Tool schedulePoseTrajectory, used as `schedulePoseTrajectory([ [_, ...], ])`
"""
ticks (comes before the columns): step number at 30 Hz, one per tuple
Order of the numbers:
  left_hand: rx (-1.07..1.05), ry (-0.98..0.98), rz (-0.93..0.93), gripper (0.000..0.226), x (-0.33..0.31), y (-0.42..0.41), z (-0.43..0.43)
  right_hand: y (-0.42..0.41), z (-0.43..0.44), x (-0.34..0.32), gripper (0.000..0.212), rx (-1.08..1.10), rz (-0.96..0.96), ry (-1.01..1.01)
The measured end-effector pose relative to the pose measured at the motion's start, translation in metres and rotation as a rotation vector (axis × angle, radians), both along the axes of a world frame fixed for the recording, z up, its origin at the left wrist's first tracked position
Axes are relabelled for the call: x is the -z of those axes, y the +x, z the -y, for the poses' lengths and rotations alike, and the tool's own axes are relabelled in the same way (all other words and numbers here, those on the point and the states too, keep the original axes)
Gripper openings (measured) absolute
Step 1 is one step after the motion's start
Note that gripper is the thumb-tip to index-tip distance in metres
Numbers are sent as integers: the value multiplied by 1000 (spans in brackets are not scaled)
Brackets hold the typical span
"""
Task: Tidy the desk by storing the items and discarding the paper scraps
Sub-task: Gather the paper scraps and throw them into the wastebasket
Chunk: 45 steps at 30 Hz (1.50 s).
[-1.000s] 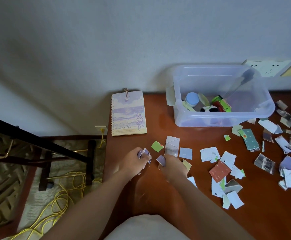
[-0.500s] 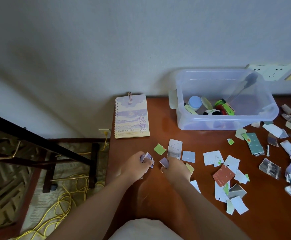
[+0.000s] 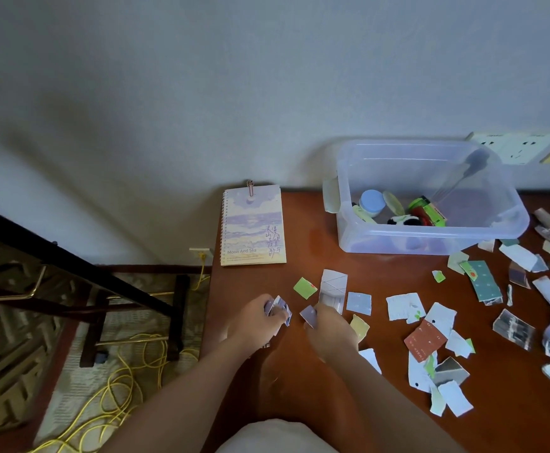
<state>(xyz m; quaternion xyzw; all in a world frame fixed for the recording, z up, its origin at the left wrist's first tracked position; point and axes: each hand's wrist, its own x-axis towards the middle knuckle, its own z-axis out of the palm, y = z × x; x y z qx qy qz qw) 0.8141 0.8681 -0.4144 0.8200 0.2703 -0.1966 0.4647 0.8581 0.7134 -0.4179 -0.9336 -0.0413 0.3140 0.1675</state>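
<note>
Torn paper scraps [image 3: 427,341] of many colours lie scattered over the brown desk [image 3: 300,380], thickest at the right. My left hand [image 3: 254,322] grips a small bunch of purple-and-white scraps [image 3: 278,308] near the desk's left edge. Close beside it, my right hand [image 3: 329,331] pinches a single purple scrap [image 3: 309,315]. A green scrap [image 3: 304,287], a white folded piece [image 3: 332,289] and a pale blue scrap [image 3: 358,303] lie just beyond my hands. A clear plastic bin [image 3: 430,238] at the back holds a blue-lidded jar [image 3: 371,202], a green-and-red item and other small things.
A spiral notebook [image 3: 252,223] lies at the desk's back left corner against the wall. Left of the desk, a dark wooden frame [image 3: 71,273] and yellow cables [image 3: 120,387] are on the floor. Wall sockets [image 3: 515,147] sit behind the bin.
Both hands have stayed close together with their scraps; the view has tilted down a little, so the desk items sit slightly higher and to the right in the picture.
</note>
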Motion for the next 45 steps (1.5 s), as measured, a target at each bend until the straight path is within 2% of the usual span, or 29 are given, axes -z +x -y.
schedulePoseTrajectory([
  [3,-55,-16,16,20,-6,-12,-1,-9,-2,-8,34,8,20,93],
  [7,-162,-23,27,24,-14,-37,-1,-20,-4,-22,30,-78,30,169],
  [12,-286,6,67,11,-24,-82,0,-44,-10,-39,28,-204,63,270],
  [18,-502,20,121,9,-36,-154,-5,-84,-42,-48,3,-483,53,338],
  [25,-768,59,126,19,-37,-254,-36,-152,-99,-57,2,-692,-1,321],
  [29,-850,42,110,13,-40,-306,-53,-196,-129,-64,21,-777,-49,306],
  [32,-866,87,73,10,-32,-345,-71,-232,-151,-55,25,-780,-76,276],
  [37,-868,110,-10,23,-6,-407,-114,-295,-190,-30,24,-779,-130,267],
  [40,-853,83,-41,16,21,-436,-141,-325,-210,-3,19,-740,-164,240],
  [45,-878,-2,-88,21,79,-461,-167,-353,-236,60,4,-692,-201,213],
])
